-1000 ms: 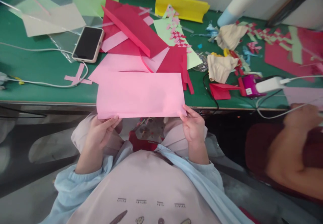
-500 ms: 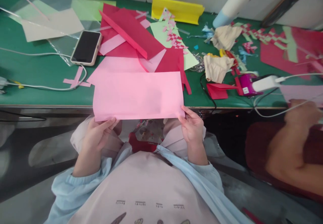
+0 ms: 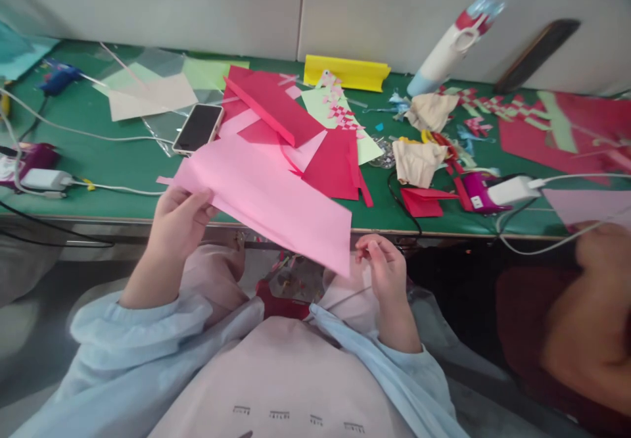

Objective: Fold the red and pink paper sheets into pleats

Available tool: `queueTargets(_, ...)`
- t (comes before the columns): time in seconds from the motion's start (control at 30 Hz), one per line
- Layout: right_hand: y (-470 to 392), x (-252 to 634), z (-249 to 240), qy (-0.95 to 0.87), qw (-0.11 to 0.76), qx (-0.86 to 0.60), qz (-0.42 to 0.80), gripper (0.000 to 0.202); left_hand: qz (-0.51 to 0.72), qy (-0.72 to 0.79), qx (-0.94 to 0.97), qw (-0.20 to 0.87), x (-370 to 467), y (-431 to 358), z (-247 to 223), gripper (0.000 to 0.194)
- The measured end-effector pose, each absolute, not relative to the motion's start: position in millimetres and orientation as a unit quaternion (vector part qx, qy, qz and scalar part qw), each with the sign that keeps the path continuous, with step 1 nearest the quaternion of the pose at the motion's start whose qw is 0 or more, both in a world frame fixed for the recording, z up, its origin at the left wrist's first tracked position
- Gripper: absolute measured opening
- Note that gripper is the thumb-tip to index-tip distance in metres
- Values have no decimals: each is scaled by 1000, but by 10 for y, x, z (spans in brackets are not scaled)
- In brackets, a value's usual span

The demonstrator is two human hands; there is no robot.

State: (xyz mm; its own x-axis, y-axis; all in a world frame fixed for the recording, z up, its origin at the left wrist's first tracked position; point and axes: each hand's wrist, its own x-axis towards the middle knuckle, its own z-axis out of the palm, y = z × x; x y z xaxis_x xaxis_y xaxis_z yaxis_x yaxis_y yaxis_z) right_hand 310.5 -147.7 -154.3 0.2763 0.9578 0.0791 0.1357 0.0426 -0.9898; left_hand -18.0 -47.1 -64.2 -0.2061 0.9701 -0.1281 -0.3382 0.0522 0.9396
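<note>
My left hand [image 3: 180, 224] pinches the left end of a pink paper sheet [image 3: 276, 204], which slants down to the right over the front edge of the green table [image 3: 133, 208]. Just right of the sheet's lower corner is my right hand [image 3: 387, 273], with a gap between them. Its fingers are curled together, and anything between them is too small to make out. Behind the pink sheet lie red papers [image 3: 332, 165] and a pale green sheet [image 3: 367, 145] bearing small pink and red checkered pieces [image 3: 342, 119].
A phone [image 3: 198, 129] lies behind the sheet. Yellow folded card [image 3: 348, 73] and a white bottle [image 3: 441, 60] stand at the back. White cables, cloth pieces [image 3: 419, 162] and a purple power block [image 3: 480, 193] lie right. Another person's arm [image 3: 586, 319] is at the far right.
My right hand has let go of the pink sheet and moved slightly down and right. My left hand has risen to the left, tilting the sheet. The view has shifted, showing more of the wall.
</note>
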Motion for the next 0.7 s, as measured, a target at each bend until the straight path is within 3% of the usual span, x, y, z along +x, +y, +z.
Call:
queueTargets(0.1, -1386, 3138, -1361, -460, 553, -580, 382, 29, 583, 445, 409, 543, -220, -285, -463, 9)
queueTargets(0.23, -1178, 3094, -1034, -534, 509, -573, 357, 27, 471, 450, 515, 557, -156, -63, -254, 24)
queueTargets(0.33, -950, 3007, -801, -601, 486, -548, 320, 19, 359, 460, 603, 544, -8, 102, -173, 24)
queueTargets(0.43, -704, 2909, -606, -652, 471, -533, 261, 14, 239, 450, 712, 483, 187, 226, -173, 28)
queueTargets(0.53, -488, 2818, -461, -697, 434, -529, 215, 22, 148, 425, 792, 412, 394, 247, -211, 30)
queueTargets(0.7, -227, 2745, -426, -721, 349, -506, 320, 24, 68, 395, 814, 420, 671, 122, -258, 25)
